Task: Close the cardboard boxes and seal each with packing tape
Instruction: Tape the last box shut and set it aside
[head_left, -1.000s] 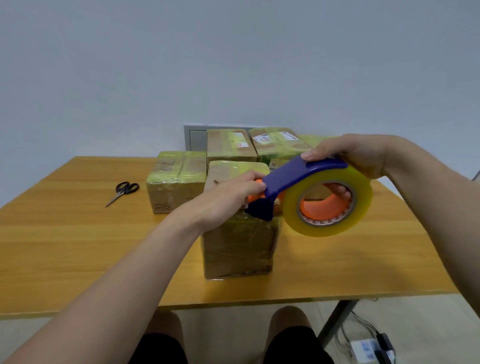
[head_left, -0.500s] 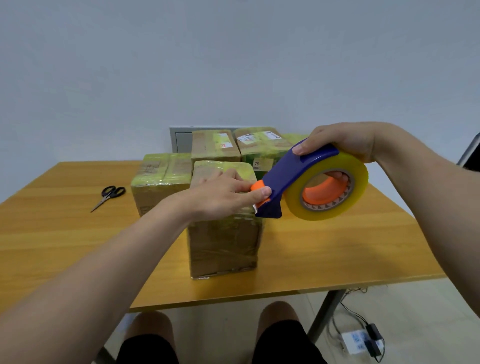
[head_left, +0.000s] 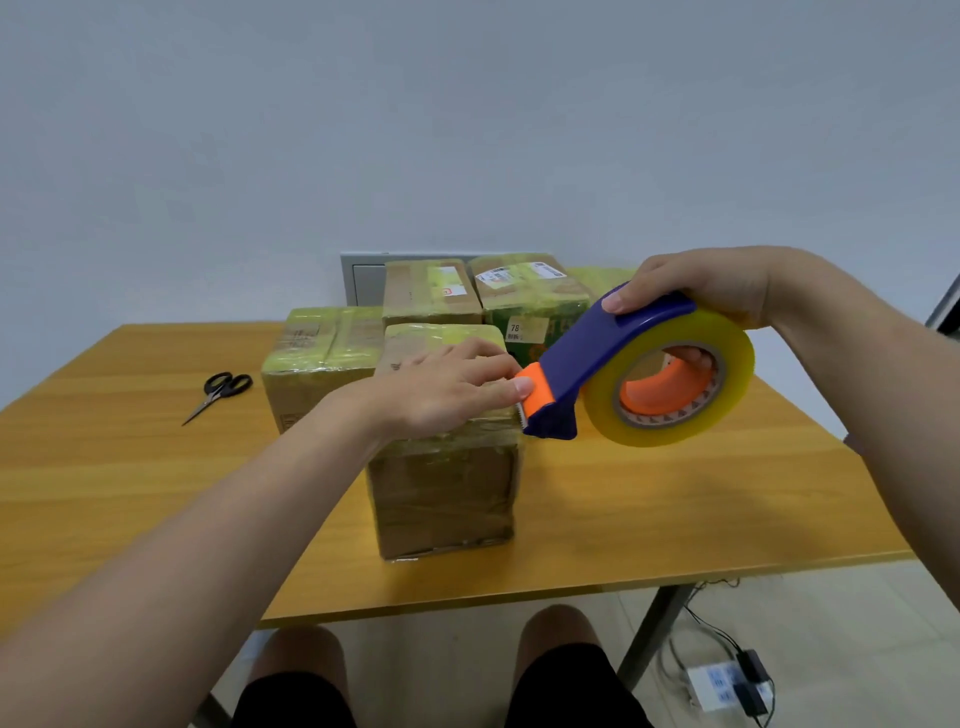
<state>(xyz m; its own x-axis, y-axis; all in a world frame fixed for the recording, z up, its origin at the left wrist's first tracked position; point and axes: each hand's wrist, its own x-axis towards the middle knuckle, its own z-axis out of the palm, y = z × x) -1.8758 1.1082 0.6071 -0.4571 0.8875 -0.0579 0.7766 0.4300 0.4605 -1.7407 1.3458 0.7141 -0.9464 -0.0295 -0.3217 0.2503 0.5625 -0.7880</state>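
A closed cardboard box (head_left: 447, 493) wrapped in yellowish tape stands near the table's front edge. My left hand (head_left: 447, 389) lies flat on its top, fingers stretched toward the right edge, fingertips touching the orange cutter end of the tape dispenser. My right hand (head_left: 711, 291) grips the blue tape dispenser (head_left: 608, 358), thumb on its handle and fingers through the core of the yellowish tape roll (head_left: 670, 384). The dispenser's blade sits at the box's top right edge. Three more taped boxes stand behind: one at the left (head_left: 317, 358), one at the middle back (head_left: 431, 291), one at the right back (head_left: 530, 296).
Black scissors (head_left: 218, 392) lie on the wooden table (head_left: 675, 509) to the left of the boxes. A grey wall panel (head_left: 361, 280) is behind the boxes. Below the table, my knees and a power strip (head_left: 727, 686) with cables on the floor.
The dispenser has slid right, from over the box top to its right edge. My left hand followed along the top, fingers stretching out toward the cutter.
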